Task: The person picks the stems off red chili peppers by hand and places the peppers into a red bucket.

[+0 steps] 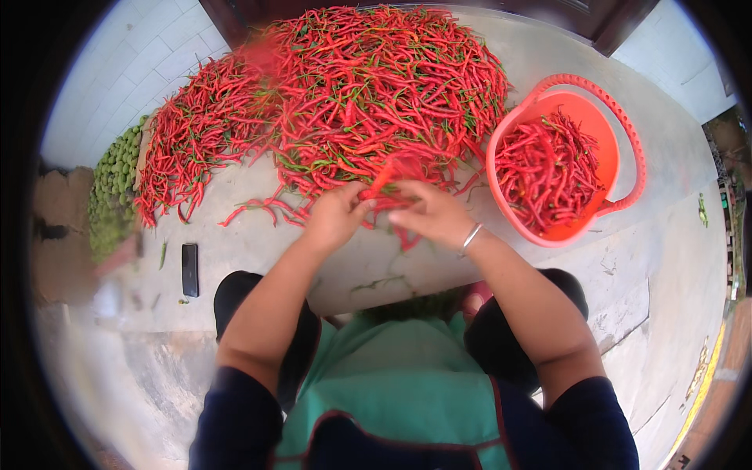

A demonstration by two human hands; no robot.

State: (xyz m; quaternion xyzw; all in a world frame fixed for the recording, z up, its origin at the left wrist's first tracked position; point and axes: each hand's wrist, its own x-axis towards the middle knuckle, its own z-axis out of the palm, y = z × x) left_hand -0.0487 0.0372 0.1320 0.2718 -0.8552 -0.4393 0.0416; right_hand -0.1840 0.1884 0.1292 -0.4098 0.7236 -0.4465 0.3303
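Note:
In front of the big pile of long red chili peppers (392,86), my two hands are close together at its near edge. My left hand (338,215) is closed in a pinch on a red chili pepper (381,177) that points up and away. My right hand (435,213), with a silver bangle at the wrist, is curled beside it. Blurred red chili peppers (404,237) show around its fingers and hang below them; motion smears how many it holds. Green stems and a few leaves are mixed through the pile.
To the right stands a red-orange plastic basket (613,149) with a looped handle, partly filled with chili peppers. A dark phone (189,270) lies on the concrete floor at the left. Round green produce (113,184) is heaped beside the tiled wall. A dark door frame (603,27) borders the back.

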